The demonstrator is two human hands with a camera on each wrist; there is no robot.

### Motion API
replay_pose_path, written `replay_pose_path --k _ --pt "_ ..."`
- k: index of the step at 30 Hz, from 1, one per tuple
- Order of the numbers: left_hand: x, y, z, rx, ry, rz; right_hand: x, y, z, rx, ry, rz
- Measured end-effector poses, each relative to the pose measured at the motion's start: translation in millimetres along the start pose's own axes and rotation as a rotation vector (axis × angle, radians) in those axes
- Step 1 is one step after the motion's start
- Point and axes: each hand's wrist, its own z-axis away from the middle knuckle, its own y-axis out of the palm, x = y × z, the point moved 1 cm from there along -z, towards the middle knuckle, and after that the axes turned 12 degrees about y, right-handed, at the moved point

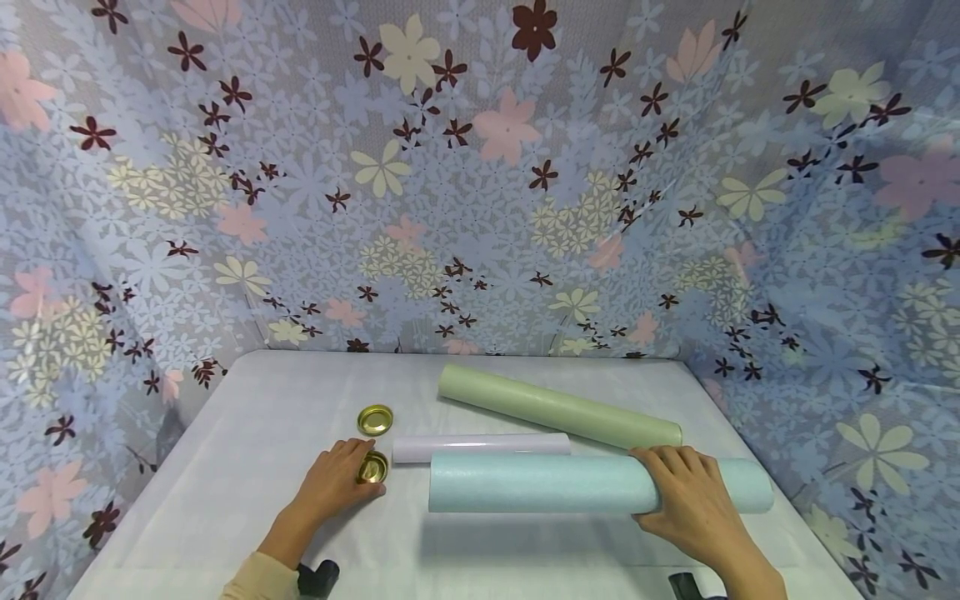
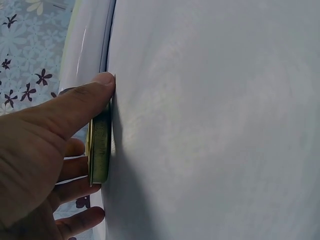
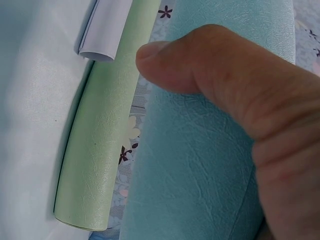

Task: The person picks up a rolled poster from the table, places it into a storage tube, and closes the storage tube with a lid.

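Note:
My left hand [image 1: 337, 478] has its thumb and fingers around the rim of a gold jar lid [image 1: 372, 467] that lies on the white table. In the left wrist view the lid [image 2: 101, 147] shows edge-on between thumb and fingers. A second gold jar lid [image 1: 375, 420] lies just beyond it. With my right hand [image 1: 693, 508] I grip a thick light-blue paper roll [image 1: 540, 483] near its right part, above the table with a shadow under it. The right wrist view shows my thumb across the blue roll [image 3: 190, 175]; the other fingers are hidden there.
Behind the blue roll lies a thinner white paper roll [image 1: 480, 446], partly covered by it. A green paper roll [image 1: 558, 407] lies slantwise farther back. Floral cloth [image 1: 480, 208] hangs at the back and sides of the white table [image 1: 300, 392].

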Motion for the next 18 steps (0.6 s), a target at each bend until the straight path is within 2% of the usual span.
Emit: replay_pose_path --k 8,18 --pt "1.6 2.9 -0.4 0.036 -0.020 0.003 0.7 1.5 1.3 0.005 0.003 0.002" --pt "-2.6 -0.1 -0.6 0.017 -0.018 0.002 0.6 1.6 1.9 0.002 0.002 0.000"
